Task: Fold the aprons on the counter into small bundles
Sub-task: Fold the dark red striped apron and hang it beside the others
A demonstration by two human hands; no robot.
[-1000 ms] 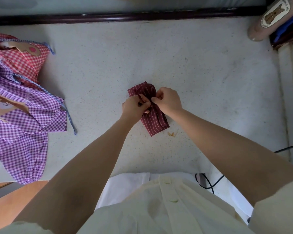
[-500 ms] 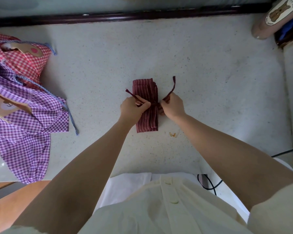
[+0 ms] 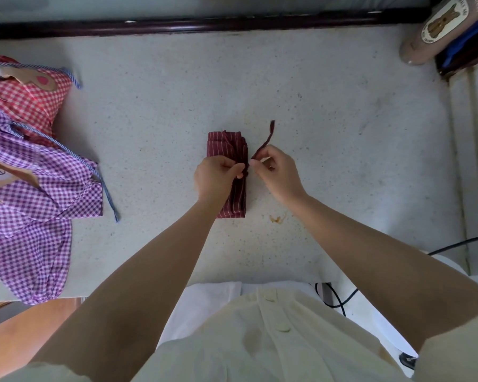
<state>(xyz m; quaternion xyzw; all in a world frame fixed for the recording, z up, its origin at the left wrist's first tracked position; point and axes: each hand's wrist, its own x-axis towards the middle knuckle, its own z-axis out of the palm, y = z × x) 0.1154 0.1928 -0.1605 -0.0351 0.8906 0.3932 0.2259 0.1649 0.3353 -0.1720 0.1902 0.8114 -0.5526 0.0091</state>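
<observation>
A dark red striped apron [image 3: 226, 146], folded into a narrow bundle, lies upright in the middle of the speckled white counter [image 3: 329, 119]. My left hand [image 3: 214, 177] rests over the bundle's middle and pinches its tie at the knot. Just right of the bundle, my right hand [image 3: 276, 172] pinches the other dark red tie strap [image 3: 267, 136], whose free end sticks up and away from me. A purple checked apron [image 3: 36, 213] and a red checked apron [image 3: 25, 100] lie unfolded at the counter's left edge.
A beige bottle with a rabbit label [image 3: 436, 28] stands at the back right beside a dark box. A dark rail [image 3: 204, 24] runs along the counter's far edge. A small orange stain [image 3: 276, 219] marks the counter near the bundle. A black cable [image 3: 340, 299] hangs at the near right.
The bundle turned from tilted to upright. The tie ends were pulled out to both sides, and my right hand now holds its strap a little away from the bundle.
</observation>
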